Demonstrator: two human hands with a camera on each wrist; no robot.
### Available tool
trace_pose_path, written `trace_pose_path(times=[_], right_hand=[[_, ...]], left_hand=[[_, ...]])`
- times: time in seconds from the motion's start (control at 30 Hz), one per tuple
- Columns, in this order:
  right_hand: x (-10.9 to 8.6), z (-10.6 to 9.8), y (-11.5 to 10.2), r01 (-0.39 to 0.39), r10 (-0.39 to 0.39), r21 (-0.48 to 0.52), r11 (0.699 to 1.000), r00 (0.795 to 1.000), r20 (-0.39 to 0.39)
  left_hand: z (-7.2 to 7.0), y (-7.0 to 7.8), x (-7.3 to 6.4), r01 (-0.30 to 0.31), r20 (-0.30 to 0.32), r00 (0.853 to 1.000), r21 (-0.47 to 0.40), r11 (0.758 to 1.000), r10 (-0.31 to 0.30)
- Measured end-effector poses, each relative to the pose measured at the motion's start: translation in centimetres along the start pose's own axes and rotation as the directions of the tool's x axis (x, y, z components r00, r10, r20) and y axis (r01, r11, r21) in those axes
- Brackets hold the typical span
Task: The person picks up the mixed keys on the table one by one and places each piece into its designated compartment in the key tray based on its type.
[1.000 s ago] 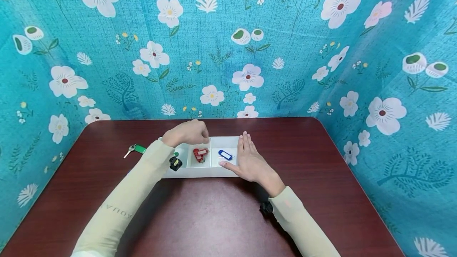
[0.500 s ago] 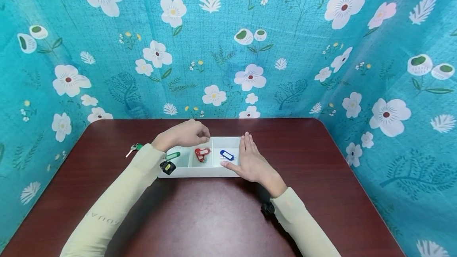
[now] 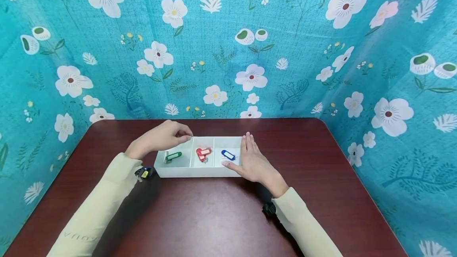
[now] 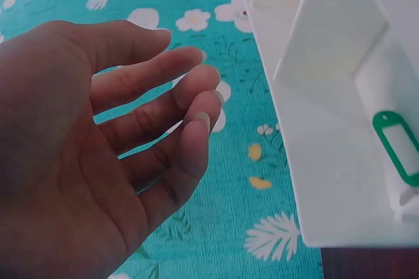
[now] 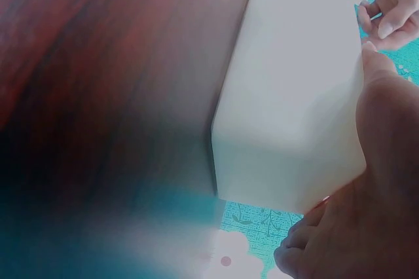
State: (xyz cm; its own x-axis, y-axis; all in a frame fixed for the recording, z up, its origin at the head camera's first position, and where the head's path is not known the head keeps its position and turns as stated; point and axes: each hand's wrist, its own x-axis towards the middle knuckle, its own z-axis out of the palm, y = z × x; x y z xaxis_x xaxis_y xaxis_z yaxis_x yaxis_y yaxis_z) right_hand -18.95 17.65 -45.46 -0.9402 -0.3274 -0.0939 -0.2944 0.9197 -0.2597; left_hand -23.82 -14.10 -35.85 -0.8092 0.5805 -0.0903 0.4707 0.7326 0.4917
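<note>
A white three-compartment box (image 3: 200, 172) sits on the table. In its left compartment lies a green key tag (image 3: 173, 156), seen also at the right of the left wrist view. Red key tags (image 3: 204, 153) are in the middle compartment, and a blue key tag (image 3: 227, 154) is in the right one. My left hand (image 3: 161, 137) hovers at the left compartment's far rim, fingers loosely bent and holding nothing. At the other end, my right hand (image 3: 255, 162) rests along the box's right wall, fingers straight and thumb over the near rim.
The dark red wooden table (image 3: 207, 213) ends in front of a blue flowered cloth (image 3: 214, 50). Small black cameras (image 3: 268, 209) are worn at both wrists.
My left hand has moved left from above the middle compartment, uncovering the green tag in the box. A key with a green tag on the table is now hidden behind that arm. My right hand stays put.
</note>
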Motion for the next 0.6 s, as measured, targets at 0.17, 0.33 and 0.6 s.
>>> trace_pose_path(times=[0.17,0.33,0.6], right_hand=[[0.0,0.1,0.0,-0.002,0.002,-0.003,1.0,1.0,-0.005],[0.0,0.1,0.0,-0.005,0.005,-0.004,1.0,1.0,-0.001],[0.1,0.3,0.0,0.004,-0.004,0.011,1.0,1.0,-0.018]], left_hand=[[-0.2,-0.3,-1.2,-0.003,-0.05,0.999,0.014,1.0,0.004],[0.1,-0.6,-2.3,-0.019,-0.103,0.994,0.011,1.0,0.02],[0.4,-1.2,-3.5,0.004,-0.145,0.989,0.012,1.0,-0.002]])
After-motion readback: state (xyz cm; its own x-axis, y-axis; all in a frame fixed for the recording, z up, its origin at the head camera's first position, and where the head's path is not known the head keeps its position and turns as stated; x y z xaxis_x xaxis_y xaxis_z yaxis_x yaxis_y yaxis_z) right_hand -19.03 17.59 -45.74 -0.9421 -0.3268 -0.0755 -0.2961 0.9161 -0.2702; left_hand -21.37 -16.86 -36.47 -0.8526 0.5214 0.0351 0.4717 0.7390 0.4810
